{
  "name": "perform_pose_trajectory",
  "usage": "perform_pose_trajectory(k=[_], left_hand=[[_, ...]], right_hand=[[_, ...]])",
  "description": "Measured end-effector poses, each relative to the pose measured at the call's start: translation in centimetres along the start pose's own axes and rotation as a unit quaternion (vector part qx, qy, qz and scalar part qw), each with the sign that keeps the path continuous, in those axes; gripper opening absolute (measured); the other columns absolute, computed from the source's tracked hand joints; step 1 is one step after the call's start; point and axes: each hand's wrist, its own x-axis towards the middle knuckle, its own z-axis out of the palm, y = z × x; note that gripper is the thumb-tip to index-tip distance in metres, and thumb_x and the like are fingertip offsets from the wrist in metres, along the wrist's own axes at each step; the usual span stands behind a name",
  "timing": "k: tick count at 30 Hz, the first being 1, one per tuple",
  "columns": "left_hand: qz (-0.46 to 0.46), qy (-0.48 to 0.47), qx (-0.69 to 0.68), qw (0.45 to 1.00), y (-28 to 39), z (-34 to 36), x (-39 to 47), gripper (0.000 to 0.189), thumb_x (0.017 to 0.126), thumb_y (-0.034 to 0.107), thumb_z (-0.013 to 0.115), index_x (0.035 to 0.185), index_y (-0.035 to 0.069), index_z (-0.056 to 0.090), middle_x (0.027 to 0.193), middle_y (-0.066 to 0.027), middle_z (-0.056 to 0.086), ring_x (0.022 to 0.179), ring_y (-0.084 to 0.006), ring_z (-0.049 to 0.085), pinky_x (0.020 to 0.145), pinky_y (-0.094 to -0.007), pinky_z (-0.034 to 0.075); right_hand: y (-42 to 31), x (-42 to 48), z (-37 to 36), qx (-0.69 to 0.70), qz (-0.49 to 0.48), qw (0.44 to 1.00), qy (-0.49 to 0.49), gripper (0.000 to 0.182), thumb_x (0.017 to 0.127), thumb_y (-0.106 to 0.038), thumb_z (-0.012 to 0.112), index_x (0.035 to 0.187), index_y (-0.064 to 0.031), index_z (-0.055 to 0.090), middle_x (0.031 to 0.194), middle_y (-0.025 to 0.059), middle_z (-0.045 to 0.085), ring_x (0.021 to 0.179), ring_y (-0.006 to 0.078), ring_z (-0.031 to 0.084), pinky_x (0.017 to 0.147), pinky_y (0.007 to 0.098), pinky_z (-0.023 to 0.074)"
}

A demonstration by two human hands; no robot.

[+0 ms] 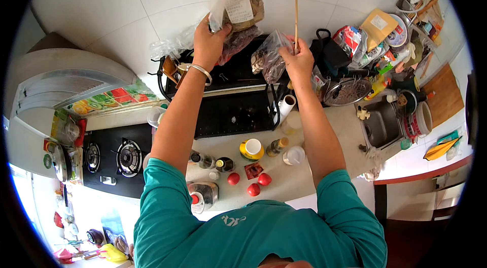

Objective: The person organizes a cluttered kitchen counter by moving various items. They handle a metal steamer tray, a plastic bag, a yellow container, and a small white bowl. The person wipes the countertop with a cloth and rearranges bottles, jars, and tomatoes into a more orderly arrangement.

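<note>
My left hand [211,41], raised above the black shelf rack [232,112], grips a clear plastic bag [257,6] of brown dried food with a printed white label. Just below it is another bag [237,41] with dark reddish contents; whether the same hand holds it I cannot tell. My right hand [298,60] pinches a clear plastic bag [269,55] that hangs over the rack with dark and pale dried pieces inside. A thin wooden stick [296,13] rises upright from the same hand. Part of each bag is hidden by fingers or folds of plastic.
On the counter stand a yellow jar [251,150], dark bottles [225,164], a large jug [205,193] and several red tomatoes [253,190]. A gas hob [114,159] lies left, a sink [382,125] right. Packets [350,41] crowd the rack's right end.
</note>
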Motion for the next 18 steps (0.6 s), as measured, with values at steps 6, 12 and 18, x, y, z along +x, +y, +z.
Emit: perform_pose_trajectory(k=[6,12,18], left_hand=[[0.010,-0.021,-0.124,0.992,1.5,0.6,0.3,0.031,0.086,0.005,0.068,0.113,-0.007,0.061,0.103,-0.0118,0.070,0.093,-0.0198,0.063,0.086,-0.0333,0.049],[0.031,-0.047,-0.189,0.980,5.1,1.7,-0.6,0.026,0.087,0.006,0.068,0.110,-0.006,0.063,0.102,-0.0089,0.070,0.092,-0.0162,0.063,0.083,-0.0313,0.049],[0.134,-0.067,-0.114,0.982,8.1,3.6,-3.9,0.024,0.087,0.006,0.069,0.108,-0.003,0.063,0.100,-0.0106,0.071,0.088,-0.0156,0.064,0.079,-0.0308,0.051]], right_hand=[[1.2,0.4,-0.8,0.052,-0.004,0.999,0.011,0.036,0.076,-0.017,0.073,0.108,-0.0028,0.067,0.078,0.0017,0.062,0.067,0.0087,0.054,0.063,0.0264,0.0462],[-0.4,-0.4,-3.2,0.087,-0.002,0.996,0.034,0.035,0.078,-0.015,0.074,0.109,-0.0015,0.066,0.078,-0.0023,0.059,0.067,0.0055,0.048,0.061,0.0231,0.0420],[-3.7,-3.1,-10.2,0.190,0.057,0.980,0.034,0.036,0.080,-0.006,0.075,0.114,-0.0016,0.065,0.093,-0.0021,0.062,0.078,0.0061,0.054,0.071,0.0217,0.0439]])
